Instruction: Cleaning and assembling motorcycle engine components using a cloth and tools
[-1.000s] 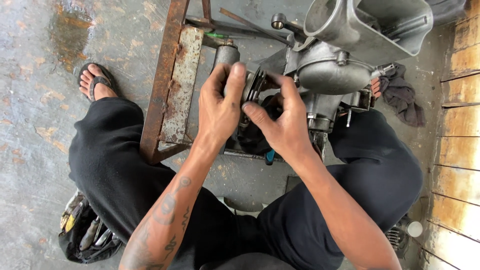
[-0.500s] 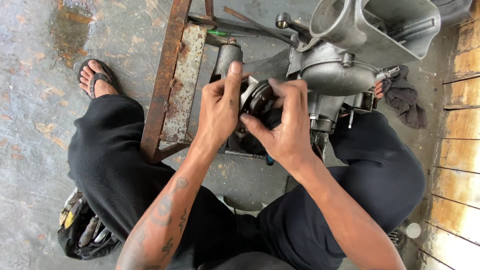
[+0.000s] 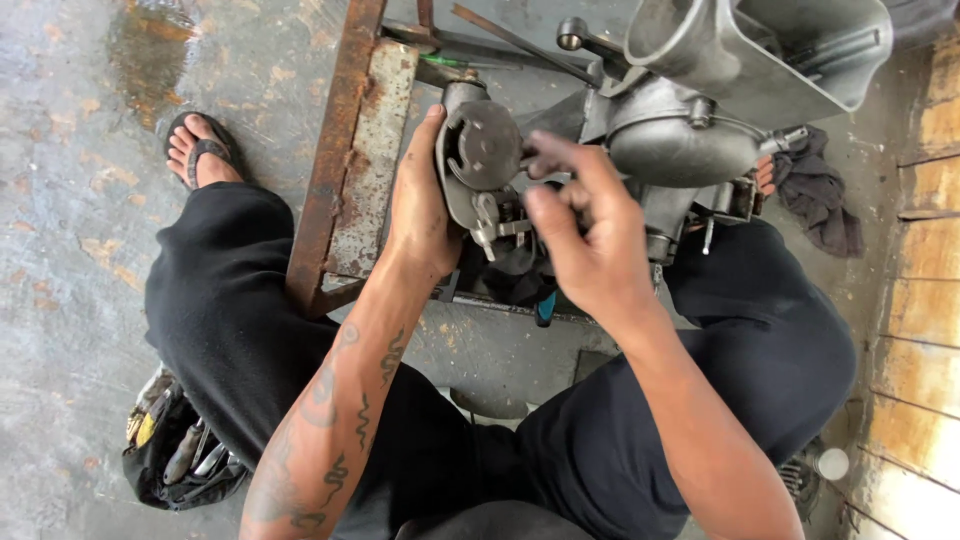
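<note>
Centre frame: left hand [image 3: 425,215] grips round engine part [image 3: 482,165] | right hand [image 3: 590,235] has lifted off, fingers loosely curled (empty, apparently) | part's face now uncovered.

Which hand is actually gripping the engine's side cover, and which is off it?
The left hand grips the round side cover at its edge. The right hand is raised in front of it, blurred, fingers curled; contact can't be told.

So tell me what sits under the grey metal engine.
Under the grey metal engine: a rusty steel frame on wet concrete floor, plus a teal-handled tool poking out. The right hand and both legs hide the rest.
</note>
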